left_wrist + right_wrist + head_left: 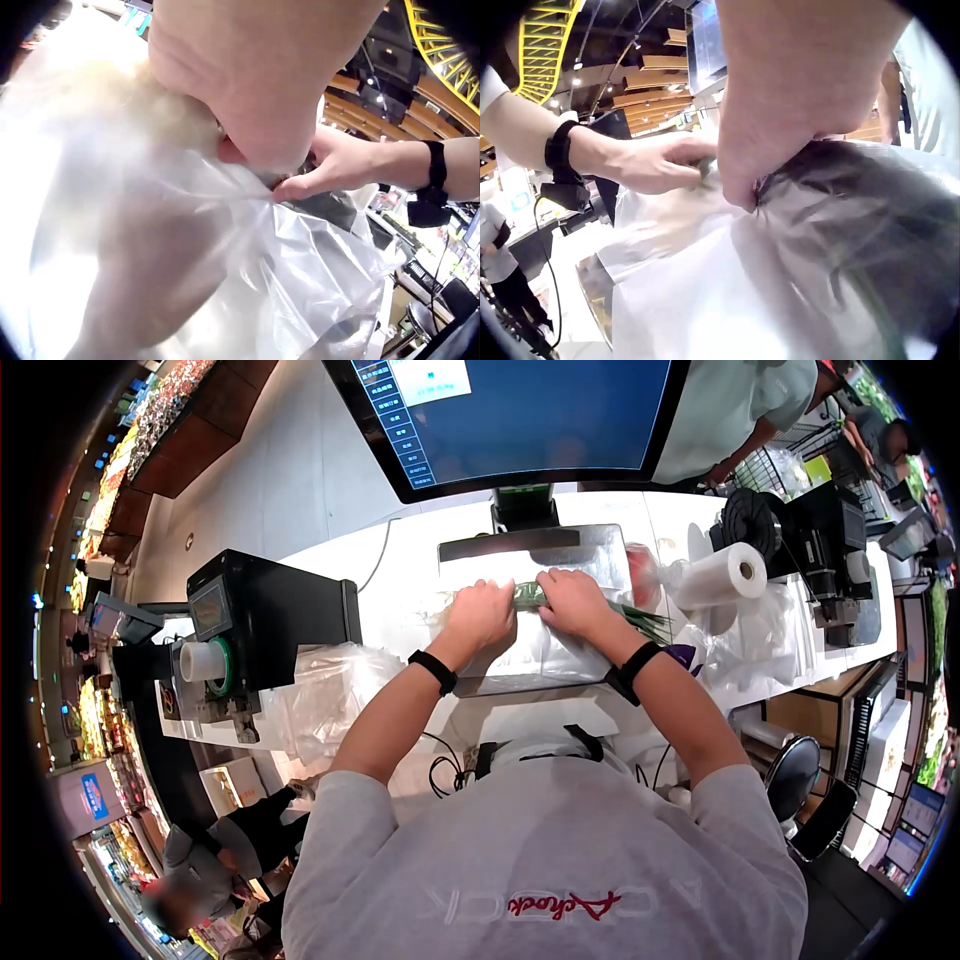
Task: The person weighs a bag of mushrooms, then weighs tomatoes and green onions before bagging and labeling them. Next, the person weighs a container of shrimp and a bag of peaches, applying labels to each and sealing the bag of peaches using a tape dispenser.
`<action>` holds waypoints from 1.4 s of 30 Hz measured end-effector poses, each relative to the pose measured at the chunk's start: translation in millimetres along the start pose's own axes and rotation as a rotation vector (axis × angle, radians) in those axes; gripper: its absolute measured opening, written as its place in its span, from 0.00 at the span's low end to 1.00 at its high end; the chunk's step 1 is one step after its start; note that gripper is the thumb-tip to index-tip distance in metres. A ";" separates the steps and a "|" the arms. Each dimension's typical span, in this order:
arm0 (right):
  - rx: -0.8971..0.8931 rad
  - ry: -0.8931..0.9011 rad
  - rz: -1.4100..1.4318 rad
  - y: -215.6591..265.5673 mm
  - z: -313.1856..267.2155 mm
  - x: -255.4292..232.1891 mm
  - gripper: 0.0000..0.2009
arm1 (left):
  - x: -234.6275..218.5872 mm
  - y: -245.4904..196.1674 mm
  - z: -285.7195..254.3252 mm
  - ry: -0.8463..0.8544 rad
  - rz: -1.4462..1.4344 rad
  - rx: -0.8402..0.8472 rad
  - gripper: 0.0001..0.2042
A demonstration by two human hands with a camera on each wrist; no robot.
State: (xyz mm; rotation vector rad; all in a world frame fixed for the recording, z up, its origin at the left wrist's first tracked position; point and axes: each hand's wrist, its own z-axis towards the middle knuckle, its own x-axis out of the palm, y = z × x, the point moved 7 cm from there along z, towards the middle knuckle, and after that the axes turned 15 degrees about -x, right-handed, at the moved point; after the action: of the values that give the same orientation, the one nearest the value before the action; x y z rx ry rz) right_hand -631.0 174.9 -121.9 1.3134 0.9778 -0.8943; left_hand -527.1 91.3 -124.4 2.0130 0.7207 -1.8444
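Note:
A bunch of green onions [645, 622] in a clear plastic bag [545, 657] lies across a flat metal scale plate [606, 552]. My left hand [482, 612] grips the bagged bunch on its left part, fingers curled over it. Close beside it, my right hand [575, 602] grips the same bunch, and long green leaves stick out to the right. In the left wrist view, loose film of the bag [319, 259] hangs in folds below both hands, and the right thumb presses against it. The right wrist view shows the bag stretched under my right hand [780, 112]; its fingertips are mostly hidden.
A large screen [540, 420] stands behind the scale. To the left are a black label printer [270, 610] and crumpled plastic bags [335, 690]. On the right lie a roll of clear bags [720, 575], a red bagged item [642, 573] and another black machine [825, 550].

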 end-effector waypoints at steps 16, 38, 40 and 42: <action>-0.226 0.080 -0.175 35.3 -46.9 -58.1 0.16 | -52.8 -22.3 -53.8 0.203 -0.035 -0.178 0.14; -0.529 -0.236 -0.297 78.3 -89.1 -119.7 0.14 | -89.6 -24.0 -119.8 0.446 -0.756 -0.287 0.13; -0.485 -0.210 -0.293 77.4 -89.0 -123.6 0.15 | -84.4 -24.9 -118.1 0.404 -0.790 -0.243 0.13; -0.389 -0.088 -0.210 72.1 -87.8 -125.7 0.15 | -84.6 -25.1 -112.8 0.146 -0.648 -0.200 0.13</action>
State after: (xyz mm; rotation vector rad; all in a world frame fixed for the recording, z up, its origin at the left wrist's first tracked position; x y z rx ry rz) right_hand -613.3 264.9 20.5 0.8472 1.1681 -0.8588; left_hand -451.2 161.0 -25.0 1.9312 1.6862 -1.8337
